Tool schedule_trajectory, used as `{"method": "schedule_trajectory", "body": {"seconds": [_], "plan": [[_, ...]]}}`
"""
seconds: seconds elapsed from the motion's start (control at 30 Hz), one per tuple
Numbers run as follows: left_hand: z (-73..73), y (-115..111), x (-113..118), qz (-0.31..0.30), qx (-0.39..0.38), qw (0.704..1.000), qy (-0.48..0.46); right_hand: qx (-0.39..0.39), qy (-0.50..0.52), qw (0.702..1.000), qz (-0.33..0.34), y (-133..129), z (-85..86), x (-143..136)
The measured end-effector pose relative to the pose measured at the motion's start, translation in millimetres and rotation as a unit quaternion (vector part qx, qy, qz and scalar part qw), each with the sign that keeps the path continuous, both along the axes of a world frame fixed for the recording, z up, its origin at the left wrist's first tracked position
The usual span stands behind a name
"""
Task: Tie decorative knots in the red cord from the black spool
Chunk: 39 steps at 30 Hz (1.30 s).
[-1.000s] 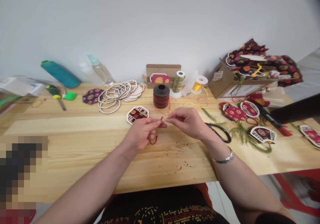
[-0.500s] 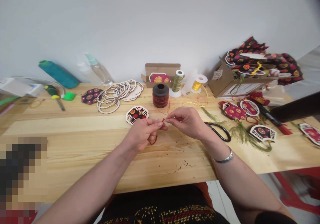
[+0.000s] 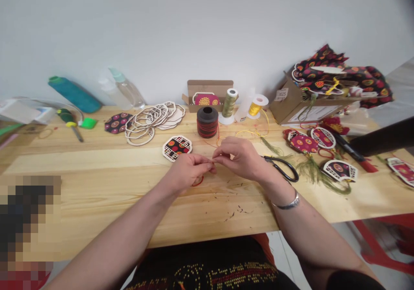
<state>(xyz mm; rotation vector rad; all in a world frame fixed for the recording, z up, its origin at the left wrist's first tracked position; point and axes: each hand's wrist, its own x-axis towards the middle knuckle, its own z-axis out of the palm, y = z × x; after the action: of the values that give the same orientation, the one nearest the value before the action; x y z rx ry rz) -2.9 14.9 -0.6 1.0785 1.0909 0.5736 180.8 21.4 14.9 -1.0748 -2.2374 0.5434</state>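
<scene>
My left hand (image 3: pixel 187 169) and my right hand (image 3: pixel 241 157) meet fingertip to fingertip over the middle of the table. Both pinch a thin red cord (image 3: pixel 198 181), whose loop hangs below my left fingers. Most of the cord between the fingertips is hidden. Just behind my left hand lies an octagonal wooden-framed ornament (image 3: pixel 177 148) with dark patterned fabric. A black spool (image 3: pixel 207 122) wound with red cord stands beyond my hands. Black-handled scissors (image 3: pixel 284 169) lie beside my right wrist, their blades partly covered.
Wooden frames (image 3: pixel 152 119) are heaped at the back left, near a screwdriver (image 3: pixel 69 124) and a teal thread cone (image 3: pixel 74 94). Green thread (image 3: pixel 230 105) and yellow cord (image 3: pixel 257 106) spools stand behind. A cardboard box (image 3: pixel 300 104) of fabric and tasselled ornaments (image 3: pixel 339 172) occupy the right.
My fingertips shift slightly on the red cord, and less of it shows between them. The loop under my left hand sits a little higher. The other things stay in place.
</scene>
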Motion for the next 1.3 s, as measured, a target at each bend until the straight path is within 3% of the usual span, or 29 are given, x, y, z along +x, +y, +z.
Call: {"method": "schedule_trajectory", "body": {"seconds": [0.13, 0.23, 0.4, 0.63, 0.8, 1.0, 1.3], "plan": [[-3.2, 0, -5, -0.081, 0.071, 0.993, 0.053, -0.052, 0.032, 0.997, 0.046, 2, 0.1, 1], [-2.5, -1, -6, -0.092, 0.084, 0.991, 0.037, -0.132, 0.088, 0.986, 0.041, 4, -1.7, 1], [2.9, -2, -2, -0.024, 0.036, 0.998, -0.054, -0.242, 0.203, 0.949, -0.001, 7, -7.3, 1], [8.1, -1, 1, 0.065, 0.007, 0.992, -0.106, -0.325, 0.301, 0.896, -0.019, 4, -5.7, -5], [5.3, -1, 1, 0.076, 0.008, 0.991, -0.114, -0.346, 0.323, 0.881, -0.001, 1, -4.2, -7], [6.2, -1, 1, 0.083, 0.003, 0.99, -0.117, -0.309, 0.288, 0.906, -0.016, 2, -9.4, -6], [6.3, -2, 1, 0.076, 0.009, 0.991, -0.106, -0.295, 0.287, 0.91, -0.049, 4, -13.9, -8]]}}
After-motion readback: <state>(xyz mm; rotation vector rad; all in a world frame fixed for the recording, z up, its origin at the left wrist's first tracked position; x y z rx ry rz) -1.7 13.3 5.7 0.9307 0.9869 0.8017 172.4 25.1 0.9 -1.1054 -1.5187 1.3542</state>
